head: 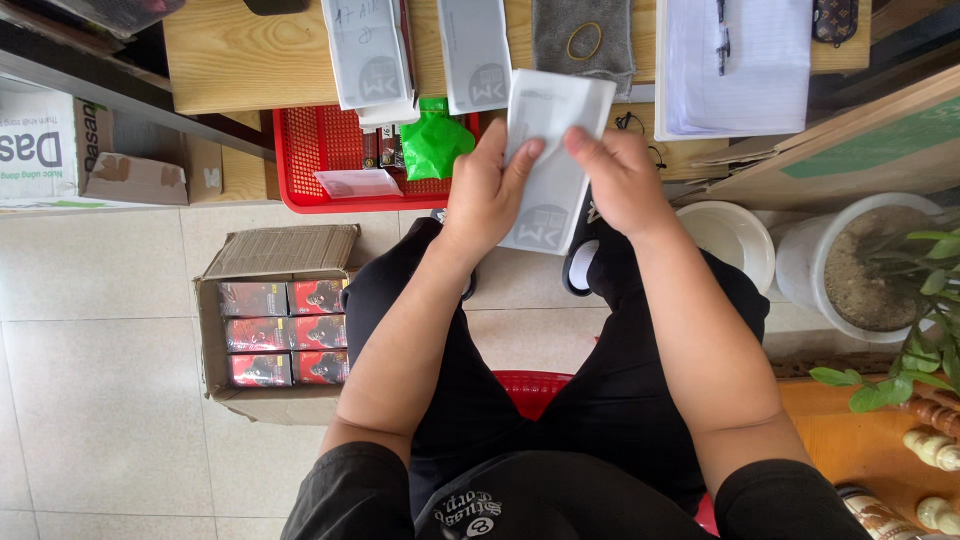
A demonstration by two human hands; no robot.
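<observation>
I sit on a red stool (pixel 530 388) and hold a grey-white plastic mailer bag (pixel 552 205) in front of me with both hands. My left hand (pixel 490 190) grips its left edge, thumb on top. My right hand (pixel 620 180) pinches its upper right part. The bag hangs over the floor, just in front of a red plastic basket (pixel 300 160). More grey mailer bags (pixel 475 50) lie on the low wooden table (pixel 240 50) beyond.
The red basket holds a green bag (pixel 432 145) and small packets. An open cardboard box (pixel 275 330) of red-black small boxes stands on the tiled floor at left. A white bowl (pixel 735 240) and a potted plant (pixel 880 265) stand at right. Papers (pixel 735 65) lie on the table.
</observation>
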